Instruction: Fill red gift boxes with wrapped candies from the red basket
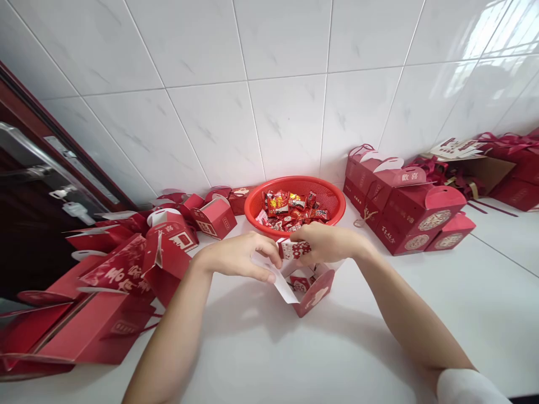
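Observation:
An open red gift box with a white inside stands on the white table in front of me. My left hand curls at its left side, with thumb and fingers around a raised white flap. Over the box's far side, my right hand grips a small red-and-white patterned packet; its fingertips are partly hidden. Inside the box lie a few small wrapped pieces. Just behind the hands sits a red plastic basket with several red-wrapped candies.
Several red gift boxes crowd the left side, some with lids up. More boxes are stacked at the right, near an open carton with ribbons. A tiled wall rises behind; a door with keys is at far left.

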Demonstrator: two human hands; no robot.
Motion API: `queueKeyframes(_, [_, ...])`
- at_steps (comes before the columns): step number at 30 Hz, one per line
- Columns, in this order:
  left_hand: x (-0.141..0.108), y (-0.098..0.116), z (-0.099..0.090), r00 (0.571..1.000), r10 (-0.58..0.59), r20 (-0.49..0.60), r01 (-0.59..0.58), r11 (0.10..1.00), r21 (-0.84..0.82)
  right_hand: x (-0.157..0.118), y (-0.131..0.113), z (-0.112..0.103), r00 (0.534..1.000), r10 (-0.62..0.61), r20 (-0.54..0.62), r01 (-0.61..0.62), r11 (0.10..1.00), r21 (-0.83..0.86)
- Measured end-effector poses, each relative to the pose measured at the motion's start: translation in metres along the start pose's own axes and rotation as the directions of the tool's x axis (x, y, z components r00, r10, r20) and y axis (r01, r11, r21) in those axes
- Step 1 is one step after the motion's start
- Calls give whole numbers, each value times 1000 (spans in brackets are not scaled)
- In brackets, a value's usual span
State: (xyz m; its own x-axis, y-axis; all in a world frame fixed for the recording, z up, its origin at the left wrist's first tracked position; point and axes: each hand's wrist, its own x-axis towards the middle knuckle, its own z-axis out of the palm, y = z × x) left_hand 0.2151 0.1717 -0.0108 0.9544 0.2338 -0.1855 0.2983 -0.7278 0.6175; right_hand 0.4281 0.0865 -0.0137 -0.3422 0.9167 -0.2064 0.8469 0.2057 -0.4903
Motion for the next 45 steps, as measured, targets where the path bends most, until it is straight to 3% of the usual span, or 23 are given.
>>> queueKeyframes(5, [0, 1, 1, 999, -33, 7, 33, 999, 13, -13, 8, -11, 987, -14, -159, 68, 939, 337])
queueKeyframes(9, [2, 2, 2, 999, -20, -33, 20, 1000, 4, -23, 15, -19, 946, -15, -325, 141, 919, 367])
queueKeyframes(12, [3, 3, 3, 1000, 1, -19, -1, 1000, -15, -26, 19, -23, 944, -92, -316, 217, 896, 387])
queueKeyframes(16, [2, 3, 3, 1000, 30, 5, -30, 999, -10, -26, 20, -25, 949, -180, -260, 251, 930, 269])
queueKeyframes(21, [1, -1, 1, 998, 42, 43, -43, 999, 15, -14, 9, -12, 988, -48, -145, 54, 998, 34])
queueKeyframes(25, [1, -2, 0, 998, 37, 49, -38, 999, 19, -2, 1, 3, 999, -26, 29, 27, 999, -24])
queueKeyframes(29, [1, -2, 1, 998, 42, 50, -43, 999, 20, -2, 4, 6, 989, 36, -144, -48, 996, -81])
queueKeyframes(31, [1, -2, 1, 997, 49, 52, -50, 999, 10, -7, 4, 2, 985, 25, -172, -41, 995, -91])
queueKeyframes(33, [2, -2, 1, 997, 52, 54, -53, 999, 3, -11, 1, 0, 993, -8, -121, -3, 995, -95])
queueKeyframes(36, [2, -1, 2, 998, 42, 47, -42, 999, 11, -7, -6, 5, 997, -25, 77, 37, 987, -156])
queueKeyframes(39, [2, 0, 2, 998, 29, 47, -30, 999, 22, 10, -8, 19, 962, 8, 274, 47, 980, -194])
queueKeyframes(42, [2, 1, 2, 997, 29, 68, -30, 999, 12, 25, -6, 29, 936, -34, 350, 86, 987, -133])
queueKeyframes(45, [2, 2, 2, 997, 39, 67, -39, 999, 9, 26, -4, 26, 928, -48, 369, 87, 992, -89])
